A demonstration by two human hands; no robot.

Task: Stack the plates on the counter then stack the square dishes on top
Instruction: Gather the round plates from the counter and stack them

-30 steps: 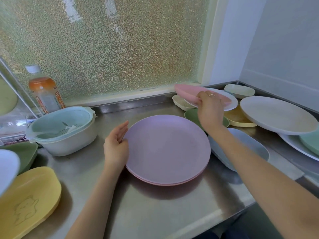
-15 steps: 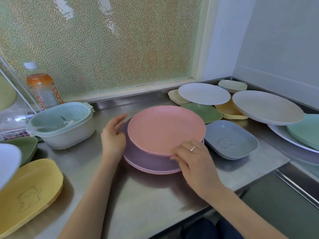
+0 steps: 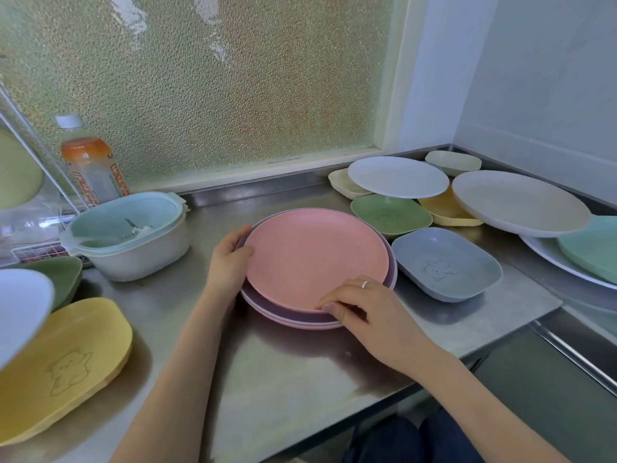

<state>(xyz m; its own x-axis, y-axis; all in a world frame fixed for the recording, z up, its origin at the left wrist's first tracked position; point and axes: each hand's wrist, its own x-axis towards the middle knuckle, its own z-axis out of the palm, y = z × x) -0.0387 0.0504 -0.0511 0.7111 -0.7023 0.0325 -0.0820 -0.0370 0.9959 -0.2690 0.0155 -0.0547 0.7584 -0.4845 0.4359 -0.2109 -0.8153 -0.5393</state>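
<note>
So a second ago the right hand [image 3: 374, 315] was grabbing the pink plate [image 3: 317, 259] off the pile at the back right. Now that plate sits on the purple plate [image 3: 290, 312], between both hands, and the left hand [image 3: 230, 262] has its thumb on the pink rim.

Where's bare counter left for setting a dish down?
Free: the steel counter in front of the plate stack, between the two forearms toward the near edge; a smaller strip between the colander bowl and the stack. Crowded: the right back corner, where the white plate, green dish and blue dish overlap or sit close.
</note>
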